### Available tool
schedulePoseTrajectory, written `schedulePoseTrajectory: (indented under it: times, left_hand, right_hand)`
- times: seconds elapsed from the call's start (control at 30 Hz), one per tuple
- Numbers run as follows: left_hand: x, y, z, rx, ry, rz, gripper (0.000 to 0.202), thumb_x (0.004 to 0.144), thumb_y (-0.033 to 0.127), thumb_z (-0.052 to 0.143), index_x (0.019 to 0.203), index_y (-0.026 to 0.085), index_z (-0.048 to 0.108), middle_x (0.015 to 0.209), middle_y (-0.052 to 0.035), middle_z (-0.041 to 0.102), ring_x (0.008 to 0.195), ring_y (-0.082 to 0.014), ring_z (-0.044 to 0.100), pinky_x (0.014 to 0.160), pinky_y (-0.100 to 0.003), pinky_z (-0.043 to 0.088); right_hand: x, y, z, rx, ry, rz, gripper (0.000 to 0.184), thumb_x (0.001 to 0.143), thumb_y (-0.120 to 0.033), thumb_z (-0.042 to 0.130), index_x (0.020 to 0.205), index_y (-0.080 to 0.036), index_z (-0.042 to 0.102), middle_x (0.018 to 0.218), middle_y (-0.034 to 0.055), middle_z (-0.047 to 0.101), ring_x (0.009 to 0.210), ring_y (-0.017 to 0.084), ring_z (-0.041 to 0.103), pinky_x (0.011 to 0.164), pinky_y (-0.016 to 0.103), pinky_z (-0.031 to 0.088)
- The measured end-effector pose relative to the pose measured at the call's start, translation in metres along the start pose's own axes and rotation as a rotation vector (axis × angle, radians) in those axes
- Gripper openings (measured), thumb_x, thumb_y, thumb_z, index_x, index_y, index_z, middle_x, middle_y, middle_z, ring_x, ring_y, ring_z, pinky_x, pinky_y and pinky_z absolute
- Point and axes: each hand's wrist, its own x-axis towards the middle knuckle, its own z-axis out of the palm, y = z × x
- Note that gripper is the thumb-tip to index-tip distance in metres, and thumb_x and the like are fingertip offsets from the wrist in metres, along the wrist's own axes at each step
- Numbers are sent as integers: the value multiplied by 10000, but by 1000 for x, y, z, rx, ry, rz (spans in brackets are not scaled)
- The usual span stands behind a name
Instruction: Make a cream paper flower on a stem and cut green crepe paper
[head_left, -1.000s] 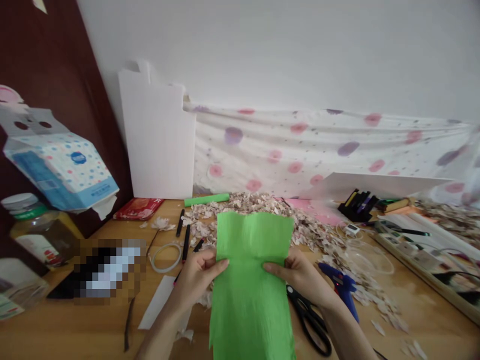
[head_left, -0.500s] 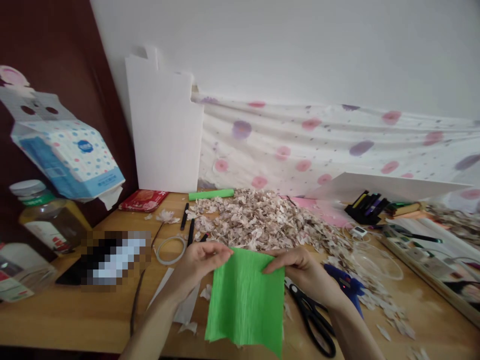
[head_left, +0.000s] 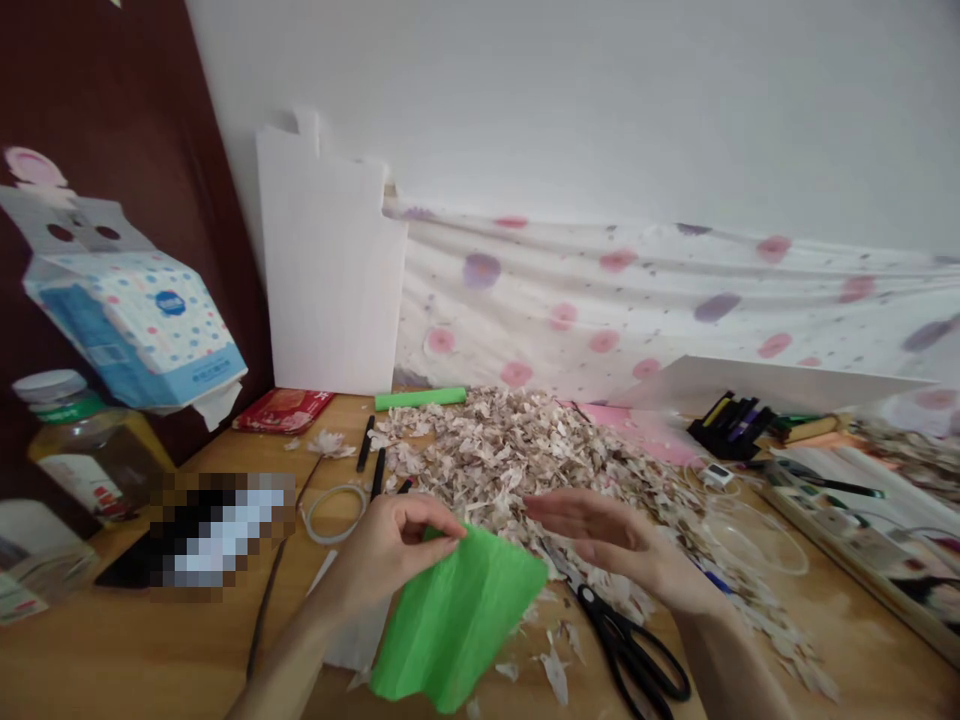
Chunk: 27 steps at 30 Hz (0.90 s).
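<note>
A sheet of green crepe paper (head_left: 461,625) hangs tilted from my left hand (head_left: 409,545), which pinches its top corner between thumb and fingers. My right hand (head_left: 611,540) is off the paper, thumb and fingers apart, holding nothing, above the edge of the dried petal pile (head_left: 510,440). Black-handled scissors (head_left: 630,650) lie on the table below my right hand, blades pointing away toward the petals. Under my right wrist the blue glue gun (head_left: 712,577) is mostly hidden. White paper strips (head_left: 356,630) lie beneath my left forearm.
A green paper roll (head_left: 420,398) lies behind the petals. Left are a tape ring (head_left: 335,513), black pens (head_left: 365,443), a blurred-out phone (head_left: 202,530), a bottle (head_left: 97,450) and hanging tissues (head_left: 161,320). Right stand a pen holder (head_left: 731,425) and power strip (head_left: 862,560).
My right hand has let go of the green crepe paper and opened beside it. The sheet now swings down to the left, held by my left hand alone.
</note>
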Motion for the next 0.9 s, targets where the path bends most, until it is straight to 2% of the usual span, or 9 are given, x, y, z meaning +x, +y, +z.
schedulePoseTrajectory:
  times: [0.1,0.17,0.2,0.3,0.43,0.57,0.67,0.77,0.9]
  left_hand:
    - [4,15,5,95,-80,65,139,767,166,679,784,218,807,879,-38,769,832,-178,701,717,-245,513]
    - [7,24,7,112,-99,107,175,784,148,663,806,237,812,901,-26,779,850,-171,709,746,-240,524]
    - [8,27,8,110,-90,117,184,786,145,663,815,245,814,901,-20,783,847,-167,712,751,-237,528]
    - [11,27,9,75,-44,87,164,783,164,678,801,251,816,872,-14,792,818,-167,720,738,-236,540]
    - [12,14,0,0,-1,24,113,763,218,711,797,241,817,858,-26,797,792,-177,725,718,-245,551]
    - [10,5,-20,-24,164,-37,100,739,273,748,809,247,815,866,-27,797,778,-173,723,686,-229,550]
    - [7,5,-24,-36,324,-20,97,708,265,769,793,258,813,895,-24,794,799,-166,718,688,-212,548]
    - [4,6,-14,-76,325,46,93,707,249,766,785,253,814,908,-34,791,843,-175,719,728,-218,558]
    - [2,14,-4,-25,161,108,100,775,223,723,782,263,814,886,-23,786,837,-160,716,713,-202,549]
  right_hand:
    - [13,-12,21,-161,20,19,458,795,-360,807,1219,-264,665,1190,58,703,1116,235,649,963,345,503]
    - [23,-15,34,-346,-10,57,183,806,-350,783,878,-196,717,712,-27,616,698,137,601,643,221,480]
    - [26,-15,38,-375,-18,72,227,824,-357,758,722,-179,662,593,-60,489,568,97,489,527,195,395]
    - [29,-10,39,-345,-43,110,442,861,-422,695,557,-179,485,519,-89,313,463,59,289,420,198,219]
    - [18,1,22,-278,-44,158,409,844,-488,702,620,-160,605,506,-74,422,446,60,367,424,187,265]
    - [1,9,0,-214,14,217,403,843,-541,689,734,-154,690,633,18,671,548,149,642,546,252,502]
    - [-1,18,-4,-158,178,132,362,865,-551,678,939,-197,695,939,91,760,883,221,734,829,363,567]
    - [10,31,7,-29,291,-31,625,789,-592,753,1305,-304,548,1419,132,577,1301,275,553,1074,471,440]
    - [30,25,28,-143,218,-123,838,701,-595,826,1427,-369,473,1596,80,364,1472,304,305,1175,526,274]
